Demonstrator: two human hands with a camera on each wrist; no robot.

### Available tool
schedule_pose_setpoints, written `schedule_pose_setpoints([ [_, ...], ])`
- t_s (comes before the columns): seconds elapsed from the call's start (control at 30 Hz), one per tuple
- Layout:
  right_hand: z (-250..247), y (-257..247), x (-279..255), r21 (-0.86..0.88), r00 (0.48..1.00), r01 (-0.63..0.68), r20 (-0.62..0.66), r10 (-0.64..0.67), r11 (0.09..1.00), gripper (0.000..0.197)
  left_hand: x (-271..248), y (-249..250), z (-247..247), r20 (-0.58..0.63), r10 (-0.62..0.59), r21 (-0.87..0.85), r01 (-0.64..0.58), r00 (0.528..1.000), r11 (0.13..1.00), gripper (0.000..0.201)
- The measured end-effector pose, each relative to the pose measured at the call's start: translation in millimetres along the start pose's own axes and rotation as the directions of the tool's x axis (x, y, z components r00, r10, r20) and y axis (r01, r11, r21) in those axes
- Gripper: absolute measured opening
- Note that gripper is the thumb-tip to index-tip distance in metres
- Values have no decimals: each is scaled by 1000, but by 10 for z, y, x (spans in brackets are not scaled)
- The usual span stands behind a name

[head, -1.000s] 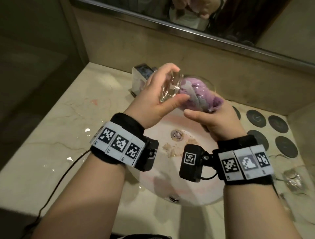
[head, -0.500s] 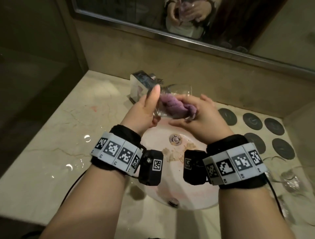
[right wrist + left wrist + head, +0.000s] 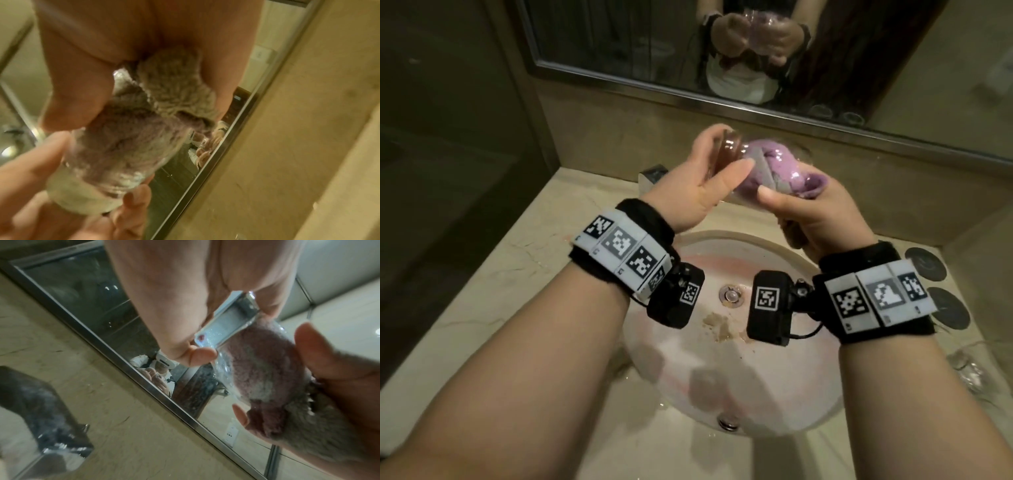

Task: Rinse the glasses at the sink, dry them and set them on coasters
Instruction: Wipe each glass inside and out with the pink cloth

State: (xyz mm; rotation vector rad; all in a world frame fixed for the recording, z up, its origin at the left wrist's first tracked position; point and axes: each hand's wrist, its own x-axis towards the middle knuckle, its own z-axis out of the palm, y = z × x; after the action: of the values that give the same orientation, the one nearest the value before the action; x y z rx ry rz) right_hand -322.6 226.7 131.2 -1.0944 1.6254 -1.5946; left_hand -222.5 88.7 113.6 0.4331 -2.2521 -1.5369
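Observation:
My left hand (image 3: 717, 161) grips the thick base of a clear glass (image 3: 734, 150), held tilted on its side above the sink (image 3: 774, 404). A purple cloth (image 3: 784, 164) is stuffed into the glass and bulges out of its mouth. My right hand (image 3: 794, 193) grips the cloth at the mouth, thumb on the glass wall. In the left wrist view the glass base (image 3: 226, 326) sits between my fingers, with the cloth (image 3: 265, 368) behind it. The right wrist view shows the glass (image 3: 98, 164) filled with cloth (image 3: 170, 91). Dark round coasters (image 3: 923, 263) lie on the counter at the right.
A chrome faucet (image 3: 654, 174) stands behind my left wrist. Another clear glass (image 3: 969, 371) sits on the marble counter (image 3: 500, 291) at the far right, below the coasters. A framed mirror (image 3: 619, 51) runs along the back wall. The basin has brown specks near the drain (image 3: 729, 294).
Both hands have lifted the glass from just above the faucet up toward the mirror. The glass has turned, its base now pointing up and left, with the cloth pushed deeper.

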Motion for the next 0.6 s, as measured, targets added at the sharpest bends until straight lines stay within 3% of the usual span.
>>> schedule_pose_setpoints([
  [0.1, -63, -73, 55, -3, 996, 50, -72, -50, 999, 26, 73, 121, -53, 68, 2, -47, 1, 998, 999, 50],
  [0.17, -120, -103, 91, -147, 991, 88, -91, -102, 985, 39, 134, 146, -45, 77, -63, -184, 76, 995, 980, 50],
  [0.2, -145, -106, 115, -309, 989, 113, -59, -137, 944, 44, 159, 161, -24, 90, -131, -270, 151, 987, 951, 60],
  [0.27, -195, -83, 161, -629, 983, 168, 45, -180, 759, 47, 198, 159, 23, 115, -276, -409, 299, 954, 862, 89],
  [0.33, -225, -72, 189, -749, 985, 165, 97, -140, 641, 46, 220, 134, 77, 90, -374, -471, 370, 923, 801, 93],
  [0.4, -219, -108, 163, -713, 987, 157, 128, -94, 683, 41, 205, 135, 147, 8, -377, -446, 341, 926, 828, 71],
  [0.5, -224, -160, 109, -277, 993, 22, 121, 12, 961, 30, 168, 162, 227, -144, -217, -215, 184, 965, 959, 53],
  [0.6, -280, -148, 101, -99, 993, -42, 109, 53, 994, 15, 164, 157, 248, -207, -55, -13, 53, 977, 999, 43],
])
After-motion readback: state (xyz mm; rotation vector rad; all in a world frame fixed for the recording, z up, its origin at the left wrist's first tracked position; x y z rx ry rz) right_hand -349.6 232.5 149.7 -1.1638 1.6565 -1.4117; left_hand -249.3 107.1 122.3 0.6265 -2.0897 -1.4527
